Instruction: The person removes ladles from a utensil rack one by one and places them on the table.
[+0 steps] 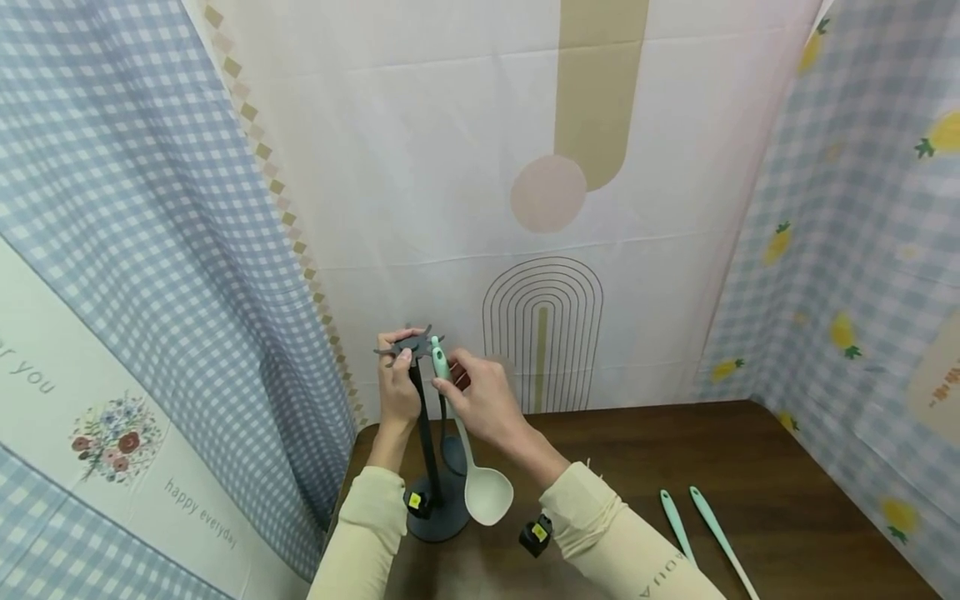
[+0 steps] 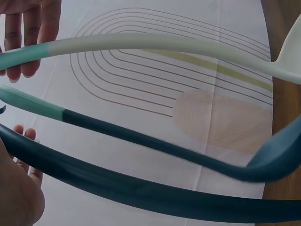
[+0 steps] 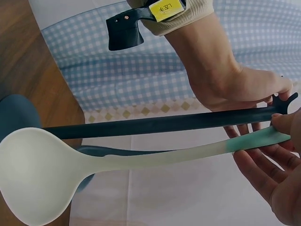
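A dark utensil stand [image 1: 438, 523] with a round base and a hooked top stands upright at the table's back left. My left hand [image 1: 397, 396] grips its hooked top, thumb in front and fingers behind. In my right hand [image 1: 489, 404] is a pale ladle [image 1: 489, 497], pinched by its mint handle [image 3: 251, 140]; its upper end is right beside a hook, and I cannot tell whether it is hooked on. The ladle's bowl hangs downward. Behind it hangs a dark blue utensil [image 2: 150, 141] with a mint handle end, its head partly hidden.
Two mint-handled utensils, one handle [image 1: 675, 521] left of the other handle [image 1: 712, 521], lie on the brown table [image 1: 600, 450] at the right, their lower ends out of view or behind the right sleeve. Checked curtains [image 1: 187, 208] and a pale printed cloth [image 1: 420, 167] surround the table.
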Demonstrator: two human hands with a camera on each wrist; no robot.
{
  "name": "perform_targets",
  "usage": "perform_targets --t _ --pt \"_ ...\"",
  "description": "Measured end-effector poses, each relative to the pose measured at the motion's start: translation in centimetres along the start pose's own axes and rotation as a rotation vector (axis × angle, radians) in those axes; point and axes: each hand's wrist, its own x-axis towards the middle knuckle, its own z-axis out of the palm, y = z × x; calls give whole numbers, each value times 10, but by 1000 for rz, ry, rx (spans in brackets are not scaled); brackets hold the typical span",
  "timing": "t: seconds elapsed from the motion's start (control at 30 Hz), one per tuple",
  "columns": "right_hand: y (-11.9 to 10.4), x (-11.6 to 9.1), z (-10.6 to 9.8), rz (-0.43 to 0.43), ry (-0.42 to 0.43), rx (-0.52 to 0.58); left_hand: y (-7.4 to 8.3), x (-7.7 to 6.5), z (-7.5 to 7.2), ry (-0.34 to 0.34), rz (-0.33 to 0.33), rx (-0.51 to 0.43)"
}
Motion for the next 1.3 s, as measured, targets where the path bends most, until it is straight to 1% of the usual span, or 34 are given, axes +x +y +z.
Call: perform_targets --t 0.23,0.5,0.63,0.73,0.9,1.1,1.3 --pt "-1 1 -1 -35 10 -19 0 2 -4 6 -3 -2" --pt "2 1 -5 -27 24 -13 -1 1 -5 16 -24 11" --pt "3 1 -7 -29 22 -16 -2 0 -6 18 -19 15" --pt "3 1 -9 -19 17 -10 -2 0 -7 17 -14 16" --pt "4 -1 -13 4 12 5 -2 0 -7 12 -25 10" --pt "5 0 -22 21 45 9 -1 -1 -6 16 -31 10" --pt "9 -1 -27 35 59 12 -1 -1 -5 19 -39 -10"
